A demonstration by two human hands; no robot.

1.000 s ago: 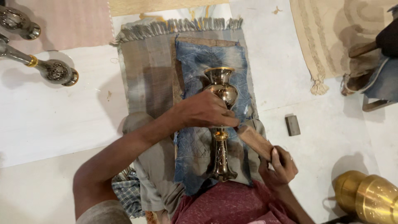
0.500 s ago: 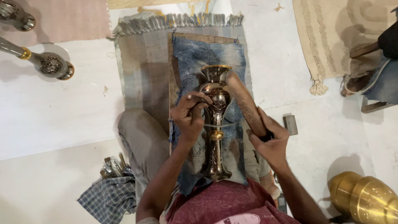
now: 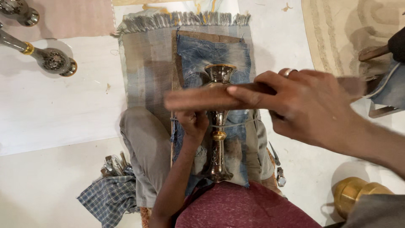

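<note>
A tall silver and brass vase [image 3: 218, 143] lies lengthwise on a faded denim cloth [image 3: 198, 55] over my lap, its mouth pointing away from me. My left hand [image 3: 192, 123] grips the vase at its narrow neck from the left. My right hand [image 3: 303, 107] is raised close to the camera and looks large and blurred. It holds a flat brown wooden stick [image 3: 198, 99] that stretches leftward across the vase's upper body. A ring shows on one finger of that hand.
A fringed grey mat [image 3: 145, 63] lies under the denim. Two other metal vases [image 3: 50, 59] rest at the top left. A golden vessel [image 3: 358, 194] stands at the bottom right, a checked cloth with small tools [image 3: 109, 198] at the bottom left, a wristwatch [image 3: 281, 177] by my right leg.
My right hand has lifted toward the camera with the wooden stick, now crossing over the vase. My left hand slid down from the vase's bulb to its neck.
</note>
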